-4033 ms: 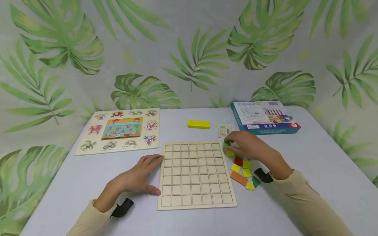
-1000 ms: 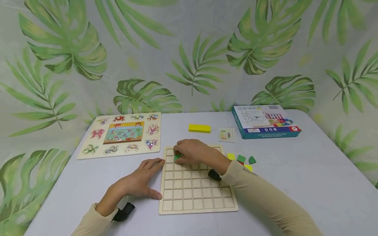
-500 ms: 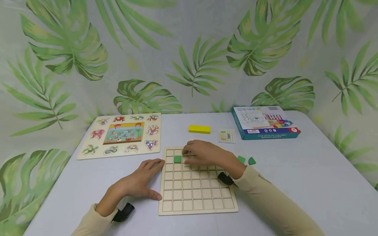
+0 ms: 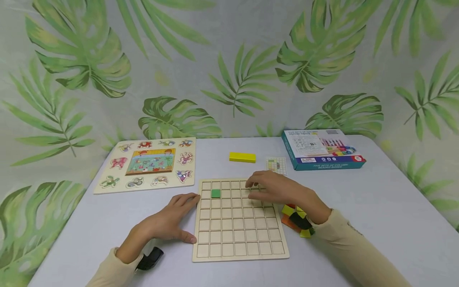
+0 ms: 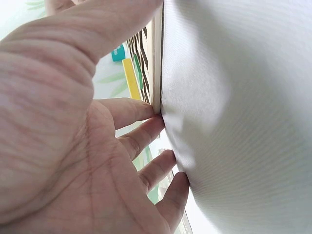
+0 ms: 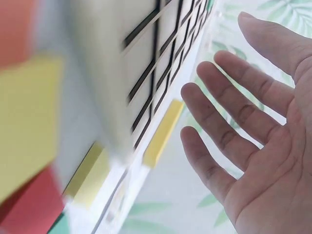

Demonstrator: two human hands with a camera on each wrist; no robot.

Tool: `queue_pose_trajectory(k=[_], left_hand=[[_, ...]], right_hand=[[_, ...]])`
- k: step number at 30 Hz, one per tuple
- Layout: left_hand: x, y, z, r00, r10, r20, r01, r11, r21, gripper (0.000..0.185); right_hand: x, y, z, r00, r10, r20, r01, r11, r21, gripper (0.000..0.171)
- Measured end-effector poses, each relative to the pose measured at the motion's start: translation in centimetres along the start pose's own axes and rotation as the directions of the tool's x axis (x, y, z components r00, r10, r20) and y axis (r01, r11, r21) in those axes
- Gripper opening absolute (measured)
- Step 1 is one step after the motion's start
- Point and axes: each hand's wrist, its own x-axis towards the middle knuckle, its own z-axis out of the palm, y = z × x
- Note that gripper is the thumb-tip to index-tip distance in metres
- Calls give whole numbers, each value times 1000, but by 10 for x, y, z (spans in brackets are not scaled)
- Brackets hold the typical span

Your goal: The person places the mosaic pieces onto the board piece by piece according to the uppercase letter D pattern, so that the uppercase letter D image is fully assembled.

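Fingers (image 4: 251, 184) of our right hand (image 4: 277, 189) hover loose, holding nothing, over the grid board (image 4: 239, 220) – one green tile (image 4: 215, 193) sits in its second row; our left hand (image 4: 168, 221) lies flat on the desk (image 4: 376, 207), fingertips against the board's edge.

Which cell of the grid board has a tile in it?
Only one: the green tile sits in the second row from the far edge, second column from the left, of the grid board. All other visible cells are bare wood.

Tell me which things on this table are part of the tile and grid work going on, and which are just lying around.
In use:
wooden grid board
green tile set in the board
loose coloured tiles beside the board
pattern card
left hand resting at the board's edge
right hand, empty, over the board

Lying about:
animal puzzle board
yellow block
blue box
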Motion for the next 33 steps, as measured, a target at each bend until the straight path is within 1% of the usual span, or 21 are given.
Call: queue_pose_trajectory(k=[5,7,14,17,20,22,25,28,33], left_hand=[[0,0,0,1000,-3,2,3,1000,2,113],[0,0,0,1000,-2,3,2,1000,1,112],[2,-2,2,1000,-26,7,26,1000,8,112],[2,-4,2,1000,-29,8,29,1000,11,112],[2,-3,1,1000,-29,11,29,1000,9,112],[2,-3,1,1000,-28,13,28,1000,10,112],[2,-2,1,999,-31,16,31,999,7,113],[1,-2,1,999,-32,15,32,999,2,113],[2,-1,0,1000,-23,15,23,1000,-5,112]], right_hand=[[-18,13,-3,998,57,-13,-57,998,18,33],[-24,18,-4,997,82,-11,-81,996,40,33],[-38,31,-12,991,135,-6,-134,989,68,35],[-43,39,-16,991,130,-13,-128,988,81,36],[-48,51,-20,994,109,-32,-105,989,105,35],[-51,59,-23,993,114,-39,-109,985,131,35],[-56,72,-26,990,136,-24,-131,979,156,35],[-60,83,-26,988,157,11,-156,972,176,32],[-64,91,-27,982,179,66,-189,962,196,28]])
